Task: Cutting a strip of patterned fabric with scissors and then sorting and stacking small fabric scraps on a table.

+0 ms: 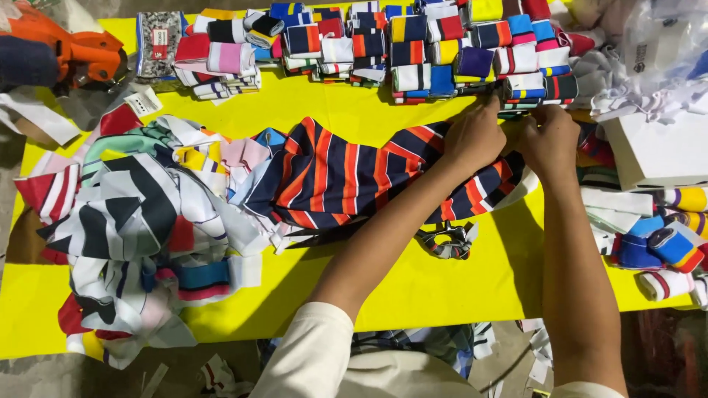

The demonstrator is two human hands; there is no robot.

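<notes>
Evidently the folding step was in hand: both hands worked at the far end of a long navy fabric piece with orange and white stripes (332, 177), which lay stretched across the yellow-covered bench (413, 287); the left hand (476, 136) pressed down on the cloth with fingers curled into it, gripping it; the right hand (549, 140), just beside, pinched the same end closed between fingers and thumb; rows of small folded striped bundles (413, 48) sat stacked just beyond the hands; a loose heap of mixed striped fabric pieces (140, 221) lay well to the left; a white box (656, 151) stood at the right; by my judgement, the next move called for a tight, even roll or fold, edges kept aligned.
</notes>
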